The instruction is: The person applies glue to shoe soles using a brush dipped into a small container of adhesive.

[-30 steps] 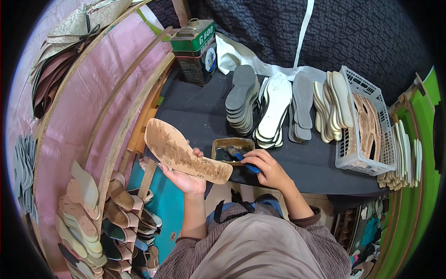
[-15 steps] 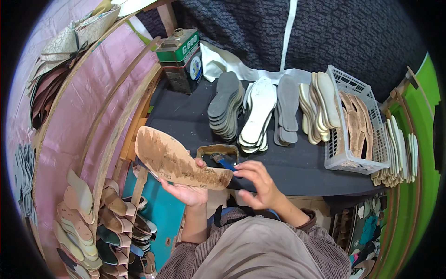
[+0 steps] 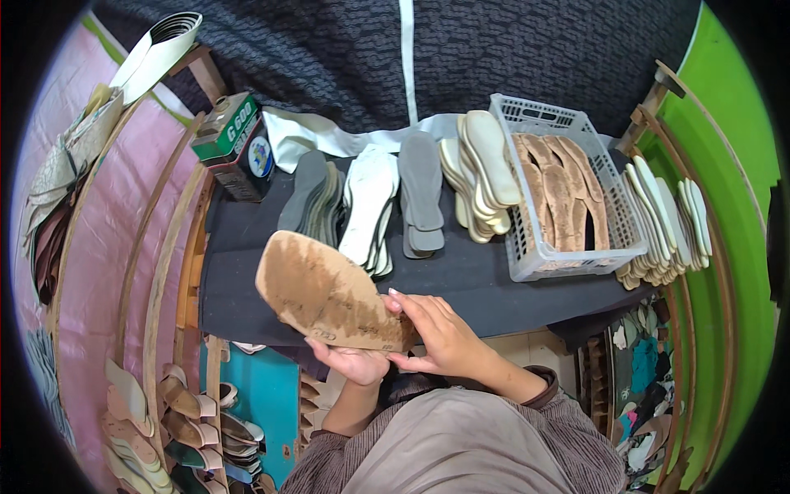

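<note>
Centre: brown-stained sole, small dark handwritten marks; left hand gripping lower edge, right hand clasping right end. Upper left: green-banded can, pale lettering, round emblem.

Stacked insoles, a crate of brown soles and racked shoes show a shoemaking workshop.

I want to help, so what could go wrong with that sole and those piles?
If wet, which I can't tell, the brown patches on the sole might smear onto the right hand at its narrow end. The cream stack lies fanned out, so a bump could slide it.
</note>
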Demonstrator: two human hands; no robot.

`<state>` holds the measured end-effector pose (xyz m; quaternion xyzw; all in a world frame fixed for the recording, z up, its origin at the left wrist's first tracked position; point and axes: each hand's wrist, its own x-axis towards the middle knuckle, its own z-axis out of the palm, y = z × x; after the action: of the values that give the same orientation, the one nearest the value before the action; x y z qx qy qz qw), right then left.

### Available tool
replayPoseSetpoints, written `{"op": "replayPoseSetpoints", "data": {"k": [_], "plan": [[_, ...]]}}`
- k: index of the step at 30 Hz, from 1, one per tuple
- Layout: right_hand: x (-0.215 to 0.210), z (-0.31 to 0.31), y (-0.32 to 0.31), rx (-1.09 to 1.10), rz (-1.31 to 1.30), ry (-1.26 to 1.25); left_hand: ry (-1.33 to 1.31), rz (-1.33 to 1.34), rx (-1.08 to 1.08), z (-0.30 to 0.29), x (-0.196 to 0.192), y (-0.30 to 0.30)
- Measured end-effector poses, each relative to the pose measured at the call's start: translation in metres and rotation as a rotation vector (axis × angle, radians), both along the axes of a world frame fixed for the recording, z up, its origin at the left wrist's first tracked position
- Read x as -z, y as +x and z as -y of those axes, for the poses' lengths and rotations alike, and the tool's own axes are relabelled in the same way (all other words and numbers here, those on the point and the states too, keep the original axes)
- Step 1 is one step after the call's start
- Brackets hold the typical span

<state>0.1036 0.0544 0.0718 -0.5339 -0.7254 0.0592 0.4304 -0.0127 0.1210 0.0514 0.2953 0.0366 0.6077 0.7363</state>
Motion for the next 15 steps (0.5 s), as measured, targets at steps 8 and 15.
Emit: {"op": "replayPoseSetpoints", "data": {"k": [8,15], "plan": [[0.000,0.044,0.055,0.151,-0.077,-0.207,0.017,-0.230,0.141,0.031,0.022,0.041],[-0.022,0.069,0.198,0.745,-0.064,0.178,0.083,-0.331,0.307,0.023,0.040,0.034]]}}
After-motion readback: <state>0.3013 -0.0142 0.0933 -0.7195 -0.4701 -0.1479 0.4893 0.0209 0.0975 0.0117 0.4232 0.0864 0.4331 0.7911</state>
